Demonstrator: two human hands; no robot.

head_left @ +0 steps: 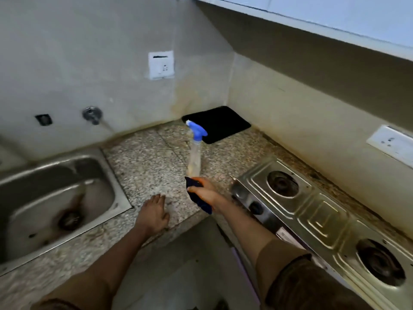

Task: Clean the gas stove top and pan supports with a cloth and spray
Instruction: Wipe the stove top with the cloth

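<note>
- Steel sink (26, 175) far left of both hands, set into the speckled stone counter (145, 162); drain visible in the basin.
- Wall tap (92, 115) up and left of the left hand, on the back wall.
- Left hand (154, 214) lies flat on the counter near its front edge, fingers straight and slightly spread, palm down, gripping nothing. Fingertips point away from the person.
- Spray bottle (194, 159) just ahead of the right hand, base right at the fingers. Long axis near vertical, leaning slightly left at the top. Blue trigger head (196, 129) on top; nozzle tip points left, toward the back wall. Blurred, so can't tell if the base sits on the counter or is lifted.
- Right hand (204, 191) to the right of the left hand, well apart from it, fingers curled round a dark blue cloth (201, 202); cloth hangs out below the fist. Whether the fingers also grip the bottle base: can't tell.
- Black mat (218, 123) beyond the bottle, in the counter's back corner.
- Gas stove top (321, 211) right of the right hand, just beside the wrist. Long axis runs from near the hand toward lower right. Two burner wells (282, 183), no pan supports on them. Control knob (256, 208) on the front face, near the right forearm.
</note>
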